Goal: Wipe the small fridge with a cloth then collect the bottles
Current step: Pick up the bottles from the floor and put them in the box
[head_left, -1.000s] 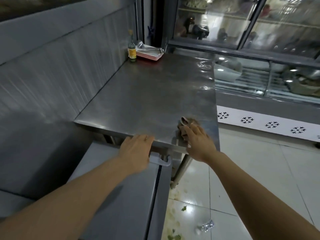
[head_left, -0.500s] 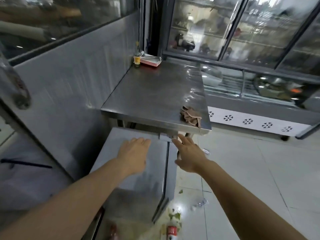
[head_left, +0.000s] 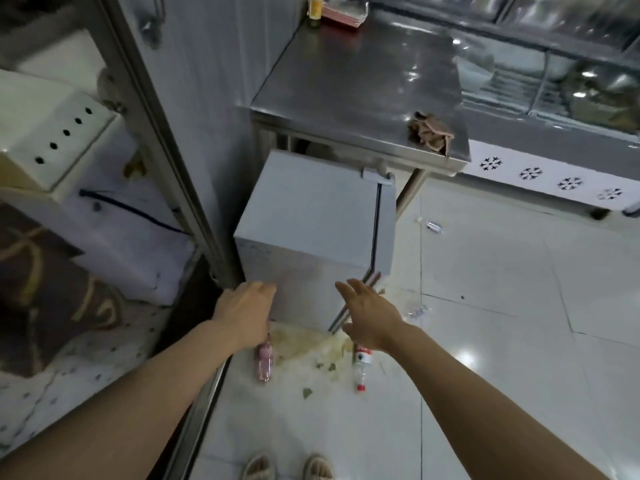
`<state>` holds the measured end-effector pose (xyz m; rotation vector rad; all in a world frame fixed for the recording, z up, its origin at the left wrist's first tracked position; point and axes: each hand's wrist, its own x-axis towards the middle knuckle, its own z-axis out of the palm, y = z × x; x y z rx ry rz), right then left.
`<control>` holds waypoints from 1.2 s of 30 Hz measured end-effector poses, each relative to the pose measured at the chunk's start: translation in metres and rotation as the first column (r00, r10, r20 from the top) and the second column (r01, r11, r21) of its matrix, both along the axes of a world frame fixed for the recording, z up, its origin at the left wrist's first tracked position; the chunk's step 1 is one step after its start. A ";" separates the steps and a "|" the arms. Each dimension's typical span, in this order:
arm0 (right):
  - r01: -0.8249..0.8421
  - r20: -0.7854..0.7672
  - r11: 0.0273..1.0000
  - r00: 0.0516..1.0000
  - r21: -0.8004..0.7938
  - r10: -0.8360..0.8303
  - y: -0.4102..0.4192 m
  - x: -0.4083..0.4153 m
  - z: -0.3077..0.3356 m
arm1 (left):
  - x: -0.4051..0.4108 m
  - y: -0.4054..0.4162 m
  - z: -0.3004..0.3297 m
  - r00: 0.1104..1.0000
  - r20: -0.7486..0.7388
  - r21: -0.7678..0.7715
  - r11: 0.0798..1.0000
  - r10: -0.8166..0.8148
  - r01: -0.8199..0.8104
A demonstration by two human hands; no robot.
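We are holding both hands out over the floor in front of the small fridge, and they are gripping nothing. Our left hand is hanging with fingers loosely bent, above a pink bottle lying on the tiles. Our right hand is spreading its fingers wide, just above a clear bottle with a red cap. The cloth is lying crumpled on the steel table, near its front right corner, above the fridge.

Fridge shut, cloth crumpled, bottles floored
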<state>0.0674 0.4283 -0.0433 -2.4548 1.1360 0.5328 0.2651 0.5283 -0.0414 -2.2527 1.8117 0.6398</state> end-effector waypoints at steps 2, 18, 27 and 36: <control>-0.014 -0.014 1.000 1.000 0.018 0.014 0.008 -0.002 -0.020 | -0.002 0.014 -0.020 0.999 -0.009 0.048 0.998 0.032 -0.031; -0.075 -0.092 0.978 0.991 0.192 0.095 0.039 -0.024 -0.274 | -0.033 0.073 -0.286 0.932 -0.096 0.287 0.906 0.350 -0.311; -0.004 -0.068 0.982 0.998 0.190 0.017 0.047 -0.013 -0.477 | -0.033 0.060 -0.502 0.909 -0.082 0.226 0.896 0.408 -0.382; 0.035 -0.022 0.988 0.999 0.154 -0.032 0.057 -0.009 -0.634 | -0.025 0.043 -0.667 0.777 -0.101 0.162 0.781 0.621 -0.603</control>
